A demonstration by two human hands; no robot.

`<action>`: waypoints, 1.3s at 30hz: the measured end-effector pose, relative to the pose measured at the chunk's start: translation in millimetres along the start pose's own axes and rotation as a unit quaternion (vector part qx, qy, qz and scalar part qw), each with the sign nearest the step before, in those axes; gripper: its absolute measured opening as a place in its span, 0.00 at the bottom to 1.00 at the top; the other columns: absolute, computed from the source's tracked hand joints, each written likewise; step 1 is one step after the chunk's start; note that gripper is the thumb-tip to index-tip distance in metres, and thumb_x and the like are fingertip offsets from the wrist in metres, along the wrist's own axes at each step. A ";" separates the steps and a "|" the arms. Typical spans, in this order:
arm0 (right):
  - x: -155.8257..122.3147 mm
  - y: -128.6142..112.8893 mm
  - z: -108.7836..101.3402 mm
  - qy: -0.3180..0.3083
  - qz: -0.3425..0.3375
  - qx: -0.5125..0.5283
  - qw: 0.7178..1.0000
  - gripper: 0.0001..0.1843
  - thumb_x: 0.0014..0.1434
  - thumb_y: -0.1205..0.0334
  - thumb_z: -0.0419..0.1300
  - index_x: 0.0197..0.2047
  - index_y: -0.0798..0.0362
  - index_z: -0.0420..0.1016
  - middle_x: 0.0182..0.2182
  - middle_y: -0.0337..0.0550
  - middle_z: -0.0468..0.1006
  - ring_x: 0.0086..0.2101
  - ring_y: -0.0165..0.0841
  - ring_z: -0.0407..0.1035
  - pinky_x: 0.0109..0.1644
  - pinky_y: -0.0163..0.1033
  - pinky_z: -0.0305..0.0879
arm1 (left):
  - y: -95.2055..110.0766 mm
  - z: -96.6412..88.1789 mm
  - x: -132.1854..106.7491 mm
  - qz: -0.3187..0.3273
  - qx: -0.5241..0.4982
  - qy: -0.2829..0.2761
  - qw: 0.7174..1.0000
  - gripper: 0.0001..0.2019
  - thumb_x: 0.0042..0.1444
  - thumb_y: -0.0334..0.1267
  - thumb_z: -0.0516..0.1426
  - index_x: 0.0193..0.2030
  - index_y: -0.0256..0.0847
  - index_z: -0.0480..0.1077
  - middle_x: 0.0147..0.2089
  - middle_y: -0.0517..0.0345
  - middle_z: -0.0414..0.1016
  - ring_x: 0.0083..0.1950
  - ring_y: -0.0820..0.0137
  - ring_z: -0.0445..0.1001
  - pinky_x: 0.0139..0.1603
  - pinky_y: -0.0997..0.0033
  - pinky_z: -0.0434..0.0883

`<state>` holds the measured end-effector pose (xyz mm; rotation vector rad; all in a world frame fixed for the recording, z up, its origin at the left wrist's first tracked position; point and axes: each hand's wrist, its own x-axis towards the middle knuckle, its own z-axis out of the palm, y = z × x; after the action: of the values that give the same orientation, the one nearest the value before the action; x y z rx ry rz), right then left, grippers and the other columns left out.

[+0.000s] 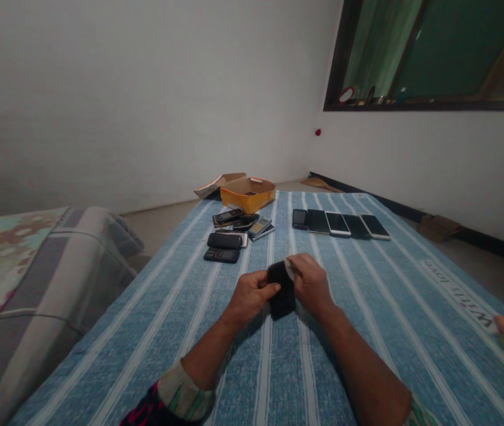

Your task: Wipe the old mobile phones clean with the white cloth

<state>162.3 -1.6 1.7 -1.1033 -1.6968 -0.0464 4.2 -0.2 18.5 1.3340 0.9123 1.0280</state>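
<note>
My left hand (251,297) grips a black mobile phone (282,300) by its left side, thumb across the near face. The phone is tilted upright just above the striped cloth. At its top right edge, my right hand (312,283) pinches a small white piece (289,270), perhaps tissue or cloth, against the phone. Whether my right fingers also touch the phone is hidden. Beyond my left hand lies a loose pile of phones, with a black keypad phone (222,254) nearest and a silver phone (261,226) at its right.
Several phones, among them a white-framed one (338,224), lie in a row at the far right. An open orange cardboard box (248,198) stands at the back. Blue striped cloth (181,307) covers the table. A draped surface (70,266) is on the left.
</note>
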 end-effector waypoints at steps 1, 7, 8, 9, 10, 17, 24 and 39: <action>-0.5 3.5 1.2 0.005 0.029 0.029 0.999 0.18 0.54 0.77 0.49 0.37 0.53 0.78 0.31 0.43 0.75 0.33 0.34 0.70 0.38 0.38 0.68 | 1.2 -0.3 0.4 0.001 -0.005 0.005 1.000 0.10 0.40 0.37 0.65 0.30 0.34 0.77 0.24 0.60 0.72 0.27 0.72 0.67 0.30 0.72 0.62; 4.4 0.0 0.0 0.123 0.114 0.109 0.980 0.15 0.56 0.73 0.52 0.39 0.53 0.78 0.33 0.44 0.78 0.35 0.34 0.73 0.40 0.39 0.70 | 3.1 -2.8 1.8 0.000 -0.016 0.033 0.999 0.10 0.41 0.37 0.64 0.30 0.33 0.77 0.24 0.59 0.73 0.27 0.71 0.68 0.31 0.71 0.63; 5.5 -4.4 -1.8 0.127 0.092 0.103 0.982 0.16 0.57 0.73 0.51 0.41 0.53 0.78 0.35 0.45 0.78 0.37 0.35 0.73 0.42 0.40 0.70 | 2.6 -2.3 1.6 -0.001 -0.011 0.029 1.000 0.09 0.41 0.36 0.64 0.30 0.33 0.76 0.24 0.59 0.73 0.27 0.70 0.68 0.31 0.70 0.63; 6.1 -9.4 -3.5 0.121 0.058 0.093 0.987 0.17 0.58 0.73 0.51 0.42 0.53 0.78 0.37 0.47 0.78 0.40 0.35 0.73 0.44 0.42 0.70 | 2.1 -1.5 1.1 0.004 -0.001 0.026 1.000 0.08 0.41 0.35 0.63 0.29 0.34 0.76 0.24 0.59 0.72 0.27 0.70 0.68 0.31 0.70 0.63; 6.4 -14.7 -4.9 0.105 0.017 0.080 0.991 0.17 0.58 0.74 0.50 0.44 0.53 0.77 0.39 0.48 0.78 0.42 0.36 0.72 0.47 0.44 0.70 | 1.6 -0.3 0.5 0.014 0.013 0.025 1.000 0.06 0.41 0.35 0.63 0.27 0.35 0.75 0.23 0.60 0.72 0.27 0.71 0.67 0.31 0.71 0.63; 4.8 -23.2 -6.7 -0.008 -0.089 0.024 0.996 0.16 0.59 0.74 0.49 0.44 0.52 0.75 0.39 0.49 0.76 0.43 0.38 0.69 0.48 0.46 0.69 | 2.9 6.3 -5.5 0.088 0.123 0.041 0.988 0.06 0.44 0.33 0.60 0.19 0.39 0.69 0.20 0.63 0.65 0.25 0.72 0.62 0.29 0.71 0.59; 3.5 -22.4 -5.5 0.025 -0.103 -0.009 0.994 0.16 0.60 0.73 0.49 0.43 0.53 0.75 0.37 0.49 0.75 0.41 0.38 0.69 0.46 0.45 0.69 | 2.7 4.8 -6.1 0.105 0.136 0.041 0.984 0.06 0.45 0.33 0.60 0.20 0.40 0.70 0.20 0.63 0.65 0.26 0.72 0.62 0.29 0.71 0.59; -3.0 -35.3 2.1 0.024 -0.151 -0.019 0.988 0.18 0.60 0.75 0.47 0.44 0.53 0.74 0.41 0.52 0.75 0.47 0.41 0.68 0.52 0.52 0.68 | 1.7 2.9 -9.0 0.114 0.159 0.010 0.981 0.05 0.49 0.36 0.57 0.26 0.39 0.71 0.24 0.61 0.71 0.29 0.69 0.67 0.33 0.72 0.63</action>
<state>136.9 -22.6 14.7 -0.8568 -1.8132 -0.2945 4.0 -9.7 19.9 1.7311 0.9841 1.1018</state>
